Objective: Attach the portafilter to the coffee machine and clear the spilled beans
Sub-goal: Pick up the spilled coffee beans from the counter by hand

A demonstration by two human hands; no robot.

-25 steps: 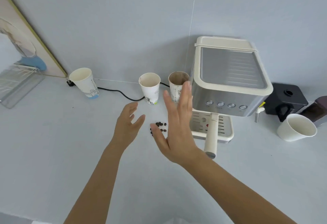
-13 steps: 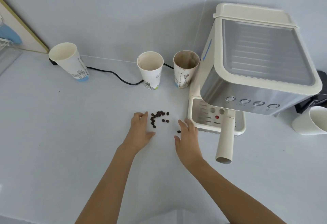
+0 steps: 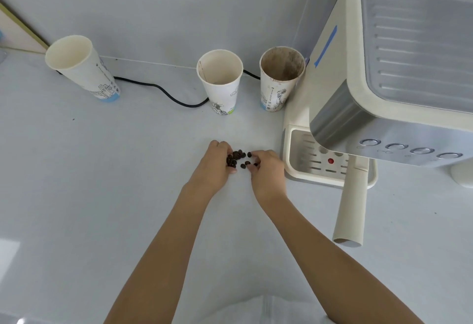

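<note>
Pale grey countertop (image 3: 76,195) filling most of the view, meeting a grey wall at the back. Cream and steel coffee machine (image 3: 399,72) at the right, taken here as the landmark, with four round buttons along its lower front edge and a strip of blue tape on its left side. Below the machine's front, a slotted drip tray (image 3: 304,159) with a red dot. Locked in under the machine's head, the portafilter (image 3: 352,205), its long cream handle jutting out toward the camera over the tray's front edge. Left of the machine along the wall, three paper cups: a coffee-stained cup (image 3: 280,77) touching or just beside the machine's left side, a clean white cup (image 3: 221,80) next to that, and a third cup (image 3: 82,67) well apart, farthest from the machine. Black power cord (image 3: 163,91) trailing along the counter behind the cups. Just left of the drip tray, both hands down on the counter, curled inward toward each other. Left hand (image 3: 215,167) cupped with fingers bent, several beans against its fingertips and palm edge. Right hand (image 3: 267,170) likewise half-curled, fingertips pinching at the nearest beans, not fully clenched. Between the two sets of fingers, the small dark cluster of spilled coffee beans (image 3: 239,159), lying on the counter.
</note>
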